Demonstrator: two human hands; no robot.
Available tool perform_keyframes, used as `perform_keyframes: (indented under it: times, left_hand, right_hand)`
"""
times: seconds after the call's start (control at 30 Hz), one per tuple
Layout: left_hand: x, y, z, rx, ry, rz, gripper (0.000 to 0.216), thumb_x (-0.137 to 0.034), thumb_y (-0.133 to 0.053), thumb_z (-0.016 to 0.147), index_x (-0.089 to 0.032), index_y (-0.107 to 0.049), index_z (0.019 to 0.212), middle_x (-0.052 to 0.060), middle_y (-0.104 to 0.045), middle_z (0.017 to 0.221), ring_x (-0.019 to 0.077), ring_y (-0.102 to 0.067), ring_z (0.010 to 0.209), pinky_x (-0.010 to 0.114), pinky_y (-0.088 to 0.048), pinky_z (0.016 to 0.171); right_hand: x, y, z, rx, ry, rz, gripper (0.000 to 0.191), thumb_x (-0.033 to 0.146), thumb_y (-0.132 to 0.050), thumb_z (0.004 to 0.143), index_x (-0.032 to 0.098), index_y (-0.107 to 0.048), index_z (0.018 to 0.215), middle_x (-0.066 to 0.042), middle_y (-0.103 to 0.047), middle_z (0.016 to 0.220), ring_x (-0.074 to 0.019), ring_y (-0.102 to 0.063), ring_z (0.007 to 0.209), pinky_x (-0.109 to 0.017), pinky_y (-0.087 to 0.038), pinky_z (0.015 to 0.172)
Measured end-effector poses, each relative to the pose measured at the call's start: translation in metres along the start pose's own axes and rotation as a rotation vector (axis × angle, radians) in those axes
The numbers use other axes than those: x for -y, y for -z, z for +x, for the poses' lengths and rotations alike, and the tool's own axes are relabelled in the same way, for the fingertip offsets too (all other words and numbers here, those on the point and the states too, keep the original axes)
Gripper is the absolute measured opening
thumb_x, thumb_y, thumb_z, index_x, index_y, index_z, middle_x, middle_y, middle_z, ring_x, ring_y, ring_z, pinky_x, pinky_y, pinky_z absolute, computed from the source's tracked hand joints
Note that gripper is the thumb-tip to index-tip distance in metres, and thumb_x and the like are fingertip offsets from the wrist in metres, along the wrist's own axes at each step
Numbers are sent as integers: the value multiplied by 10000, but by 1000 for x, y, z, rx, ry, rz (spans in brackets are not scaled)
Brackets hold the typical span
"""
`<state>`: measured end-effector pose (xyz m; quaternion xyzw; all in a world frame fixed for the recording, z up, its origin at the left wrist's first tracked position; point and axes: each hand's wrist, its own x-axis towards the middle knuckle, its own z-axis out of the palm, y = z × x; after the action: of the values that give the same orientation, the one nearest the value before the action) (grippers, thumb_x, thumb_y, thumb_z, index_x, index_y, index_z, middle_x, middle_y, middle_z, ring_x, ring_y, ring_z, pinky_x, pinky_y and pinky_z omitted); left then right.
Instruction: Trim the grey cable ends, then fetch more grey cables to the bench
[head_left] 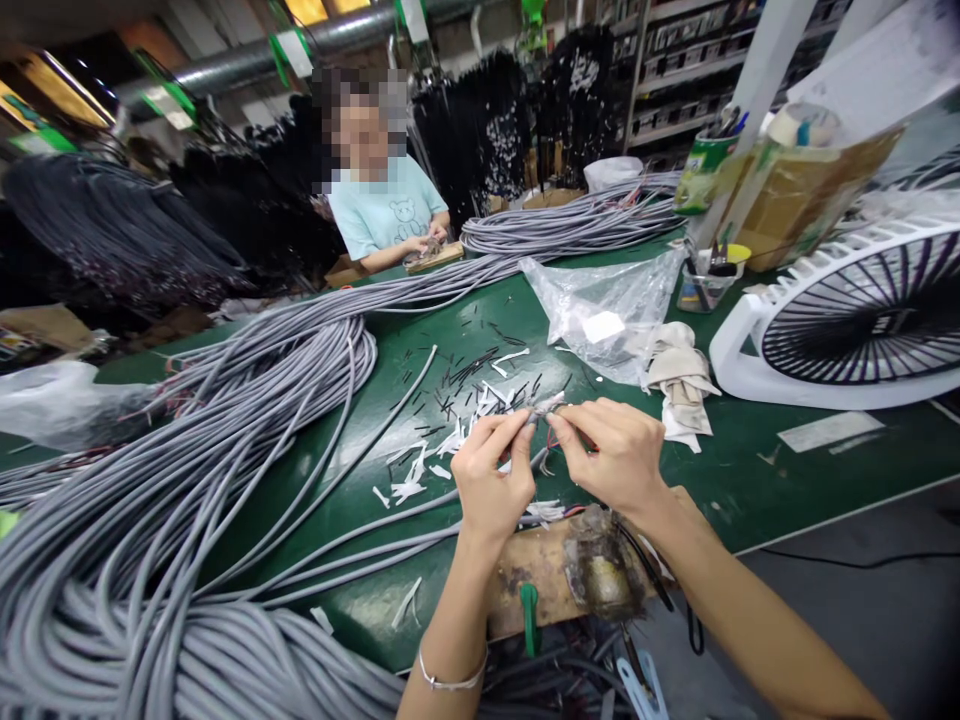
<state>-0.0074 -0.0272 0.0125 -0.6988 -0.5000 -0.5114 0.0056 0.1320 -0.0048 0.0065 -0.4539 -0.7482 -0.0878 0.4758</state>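
My left hand [491, 465] and my right hand [619, 455] meet over the front of the green table. Both are closed in a pinch on the end of a grey cable [541, 407], where whitish strands stick out. A bit of red wire shows beside my right thumb; the fingers hide much of the end. Below my hands lies a stained wooden board [517, 570] with a green clamp [529, 615] and a dark, grimy metal fixture [604, 570]. Just beyond my left hand are white scraps [450, 440] and short black offcuts [469, 372].
Thick bundles of grey cable [255, 400] cover the left and run along the back. A clear plastic bag [600, 310], a folded cloth [679, 370] and a white fan [862, 310] stand right on the green table [750, 470]. A co-worker [390, 215] sits across, hands at another board.
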Motion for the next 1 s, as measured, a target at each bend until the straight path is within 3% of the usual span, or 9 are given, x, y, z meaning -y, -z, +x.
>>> perform_keyframes:
  times: [0.13,0.33,0.4,0.47,0.57,0.67,0.77,0.9,1.0]
  left_hand:
    - [2,-1,0,41,-23,-11,186,-128,-508,811,-166,-653,921,48,-637,805,114,-579,730,217,-449,658]
    - [2,-4,-3,89,106,-74,162,-185,-514,814,-158,-661,879,36,-638,733,107,-556,623,216,-424,578]
    - [3,-7,-4,39,196,-47,169,-216,-521,813,-151,-670,859,42,-651,724,114,-564,613,225,-427,577]
    - [6,-10,-4,10,272,-26,188,-246,-527,808,-143,-681,837,50,-662,715,123,-577,608,235,-436,579]
    - [9,-12,-5,-11,345,-102,206,-287,-553,790,-140,-688,840,58,-666,725,129,-589,603,237,-454,568]
    - [8,-13,-7,-33,371,-198,214,-297,-578,773,-145,-685,878,55,-657,742,123,-592,596,230,-465,559]
    - [3,-13,-8,-25,337,-206,195,-282,-590,765,-150,-685,873,39,-637,713,112,-578,580,219,-458,552]
    - [-1,-12,-8,16,266,-124,177,-262,-550,795,-143,-671,845,34,-630,718,108,-557,616,212,-432,587]
    - [-1,-11,-7,98,316,-110,241,-277,-460,847,-126,-648,850,28,-609,685,103,-517,592,208,-388,560]
  right_hand:
    - [0,-1,-1,64,-14,86,208,271,-526,811,178,-646,669,6,-628,609,-95,-514,555,-239,-323,565]
    - [-1,5,1,216,-114,576,275,277,-486,828,153,-597,609,12,-526,507,-81,-425,462,-227,-305,477]
    - [-1,8,0,194,-124,799,325,307,-456,842,155,-561,574,14,-502,500,-79,-412,453,-226,-312,470]
    - [0,9,0,75,-201,918,363,346,-452,841,160,-521,537,19,-471,493,-77,-400,453,-224,-311,463]
    - [5,3,1,1,-398,737,248,347,-581,752,156,-578,593,59,-349,449,-61,-300,423,-215,-256,428]
    - [10,-8,1,107,-453,560,190,286,-639,678,142,-671,799,85,-284,435,-53,-251,412,-209,-239,425]
    - [12,-13,1,135,-502,579,226,279,-603,693,125,-683,836,79,-286,441,-52,-248,421,-206,-242,427]
    - [9,-12,2,139,-542,633,220,283,-538,742,113,-641,648,53,-322,472,-54,-260,453,-208,-227,434]
    - [7,-13,3,164,-565,737,209,280,-526,745,114,-634,678,43,-381,494,-58,-293,460,-201,-230,423]
